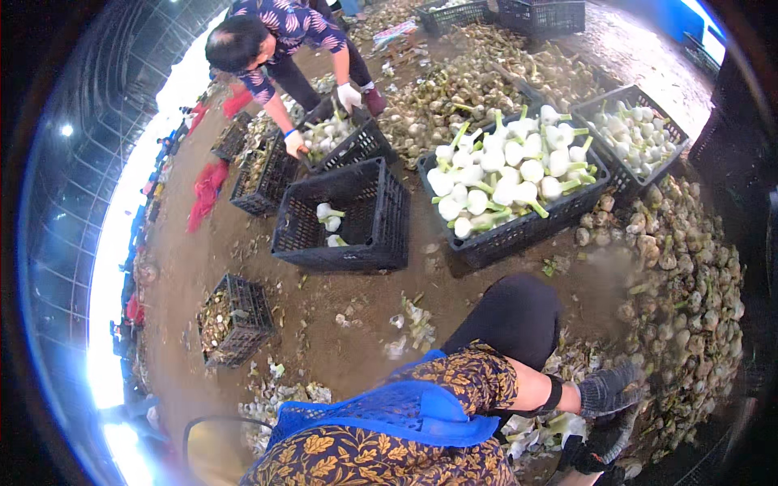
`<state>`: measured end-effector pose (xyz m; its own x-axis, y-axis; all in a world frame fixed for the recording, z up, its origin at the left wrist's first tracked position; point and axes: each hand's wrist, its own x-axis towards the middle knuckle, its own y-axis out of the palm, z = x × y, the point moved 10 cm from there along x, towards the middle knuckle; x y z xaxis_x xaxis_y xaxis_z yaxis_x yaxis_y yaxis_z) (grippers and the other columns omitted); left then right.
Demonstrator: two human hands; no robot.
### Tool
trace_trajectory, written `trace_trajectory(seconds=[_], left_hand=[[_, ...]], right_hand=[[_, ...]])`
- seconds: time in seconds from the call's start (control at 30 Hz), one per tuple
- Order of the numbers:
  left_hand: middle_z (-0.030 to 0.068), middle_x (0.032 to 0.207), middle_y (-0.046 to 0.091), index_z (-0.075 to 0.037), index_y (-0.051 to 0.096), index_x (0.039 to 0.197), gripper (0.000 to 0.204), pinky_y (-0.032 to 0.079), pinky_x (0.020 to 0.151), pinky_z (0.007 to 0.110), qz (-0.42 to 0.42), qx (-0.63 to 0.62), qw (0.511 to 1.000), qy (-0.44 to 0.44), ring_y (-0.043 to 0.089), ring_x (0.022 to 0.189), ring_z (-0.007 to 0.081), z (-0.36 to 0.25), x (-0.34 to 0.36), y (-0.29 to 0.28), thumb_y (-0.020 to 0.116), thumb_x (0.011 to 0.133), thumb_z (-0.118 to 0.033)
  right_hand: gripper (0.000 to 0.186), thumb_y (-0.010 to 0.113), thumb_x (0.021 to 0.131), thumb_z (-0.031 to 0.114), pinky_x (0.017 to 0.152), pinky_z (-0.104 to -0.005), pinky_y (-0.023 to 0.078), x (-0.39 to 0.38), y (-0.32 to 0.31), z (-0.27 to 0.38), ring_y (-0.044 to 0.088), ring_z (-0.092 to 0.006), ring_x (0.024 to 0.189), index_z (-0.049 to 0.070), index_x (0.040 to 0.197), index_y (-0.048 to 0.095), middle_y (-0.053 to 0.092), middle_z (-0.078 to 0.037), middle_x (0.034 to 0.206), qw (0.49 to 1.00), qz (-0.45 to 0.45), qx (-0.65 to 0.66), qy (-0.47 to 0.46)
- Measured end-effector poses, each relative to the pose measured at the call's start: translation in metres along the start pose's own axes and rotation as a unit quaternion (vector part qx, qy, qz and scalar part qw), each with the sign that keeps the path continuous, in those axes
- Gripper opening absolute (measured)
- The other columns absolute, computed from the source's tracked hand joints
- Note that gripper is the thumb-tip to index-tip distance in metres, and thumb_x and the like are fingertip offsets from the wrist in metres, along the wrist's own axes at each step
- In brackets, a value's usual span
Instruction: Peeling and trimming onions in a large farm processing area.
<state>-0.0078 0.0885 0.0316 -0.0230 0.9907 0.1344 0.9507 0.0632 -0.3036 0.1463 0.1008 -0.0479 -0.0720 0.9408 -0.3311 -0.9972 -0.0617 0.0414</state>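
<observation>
Four o'clock: knit-gloved left hand and right hand met; I couldn't tell whether fingers gripped.
Garlic heap: knobbly, earthy, lay beside them, three o'clock.
Slotted plastic crate: brimmed, two o'clock.
Obstruction: dark-trousered knee jutted toward it.

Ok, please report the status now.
Left hand, right hand: gloved, close together, grip unclear. Pale-brown round garlic bulbs heaped alongside. Pale papery trimmings nearby.

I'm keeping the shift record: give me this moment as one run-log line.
Left hand and right hand: gloved, close together | grip: unclear | beside: garlic pile | nearby: black crate heaped with white garlic
</observation>
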Motion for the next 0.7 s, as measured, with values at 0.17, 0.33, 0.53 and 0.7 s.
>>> trace_trajectory(seconds=[0.17, 0.33, 0.53, 0.7], left_hand=[[0.0267, 0.119, 0.042, -0.005, 0.045, 0.116, 0.04, 0.031, 0.096, 0.042, -0.045, 0.14, 0.981, 0.13, 0.04, 0.111, 0.0403, -0.029, -0.003, -0.008, 0.045, 0.085, -0.031], [0.0262, 0.109, 0.049, 0.003, 0.044, 0.114, 0.044, 0.036, 0.092, 0.039, -0.014, -0.076, 0.995, -0.063, 0.046, 0.105, 0.0371, 0.003, 0.003, -0.006, 0.046, 0.085, -0.03], [0.0117, 0.112, 0.05, -0.004, 0.04, 0.12, 0.047, 0.042, 0.08, 0.035, 0.109, -0.297, 0.912, -0.262, 0.05, 0.097, 0.0227, 0.058, -0.001, 0.05, 0.038, 0.088, -0.037], [0.0204, 0.122, 0.041, -0.006, 0.042, 0.121, 0.05, 0.032, 0.089, 0.039, 0.069, -0.136, 0.977, -0.15, 0.042, 0.106, 0.031, 0.049, -0.006, 0.037, 0.042, 0.085, -0.04]], right_hand=[[0.039, 0.047, 0.086, 0.017, 0.078, -0.0302, 0.046, -0.001, -0.012, -0.008, 0.054, -0.0181, 0.094, 0.0, 0.12, 0.043, 0.051, -0.012, 0.114, 1.0, -0.006, -0.004, -0.011], [0.039, 0.047, 0.086, 0.016, 0.077, -0.0298, 0.046, 0.002, -0.004, -0.014, 0.053, -0.0179, 0.094, 0.0, 0.121, 0.042, 0.051, -0.013, 0.114, 0.996, 0.069, 0.05, -0.009], [0.031, 0.045, 0.088, 0.018, 0.083, -0.0342, 0.041, -0.015, -0.01, 0.023, 0.052, -0.0224, 0.094, 0.006, 0.115, 0.051, 0.052, -0.012, 0.113, 0.855, -0.073, -0.495, -0.134], [0.035, 0.054, 0.083, 0.023, 0.071, -0.0317, 0.047, -0.019, -0.015, -0.003, 0.057, -0.0207, 0.082, 0.001, 0.11, 0.049, 0.058, -0.014, 0.096, 0.995, -0.073, -0.038, 0.055]])
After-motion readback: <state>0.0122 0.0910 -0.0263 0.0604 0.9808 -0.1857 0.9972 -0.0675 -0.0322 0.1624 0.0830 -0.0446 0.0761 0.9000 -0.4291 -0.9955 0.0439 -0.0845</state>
